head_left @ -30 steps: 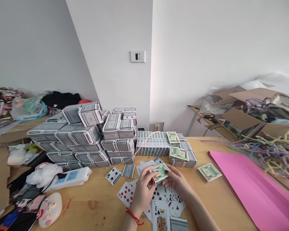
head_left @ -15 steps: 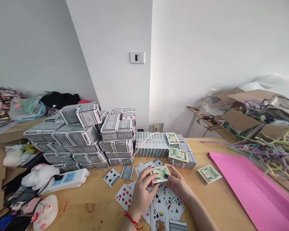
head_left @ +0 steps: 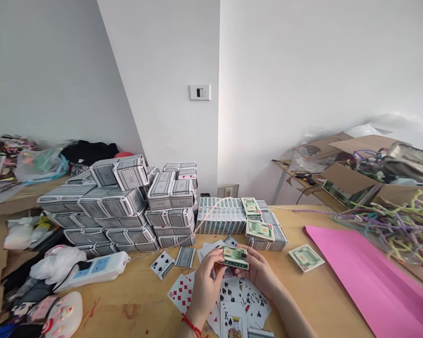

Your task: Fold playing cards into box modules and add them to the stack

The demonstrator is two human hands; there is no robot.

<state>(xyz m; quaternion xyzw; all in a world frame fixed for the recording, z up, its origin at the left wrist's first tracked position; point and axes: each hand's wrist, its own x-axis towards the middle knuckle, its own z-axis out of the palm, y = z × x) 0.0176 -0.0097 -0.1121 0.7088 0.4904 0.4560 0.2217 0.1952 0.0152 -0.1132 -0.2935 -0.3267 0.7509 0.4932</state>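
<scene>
Both hands grip a green card box (head_left: 234,256) above the wooden table, its near edge tilted into view. My left hand (head_left: 208,277), with a red string bracelet at the wrist, closes on the box's left end. My right hand (head_left: 259,271) pinches the right end, thumb hidden in part. Loose playing cards (head_left: 231,288) lie spread face up under the hands, a king of spades (head_left: 233,321) nearest me. A ten of diamonds (head_left: 181,291) lies to the left. Other green card boxes (head_left: 260,230) rest on grey-backed decks behind, and one box (head_left: 306,258) lies alone at right.
Stacked grey-patterned card decks (head_left: 109,202) stand at back left, beside a row of decks (head_left: 221,216). A white power strip (head_left: 95,270) and a computer mouse (head_left: 65,314) are at left. Pink paper (head_left: 352,277) covers the right side, near tangled pipe cleaners (head_left: 395,227) and cardboard boxes (head_left: 352,183).
The green card box has tipped in my hands, so that its near side edge now shows. The view has shifted slightly upward.
</scene>
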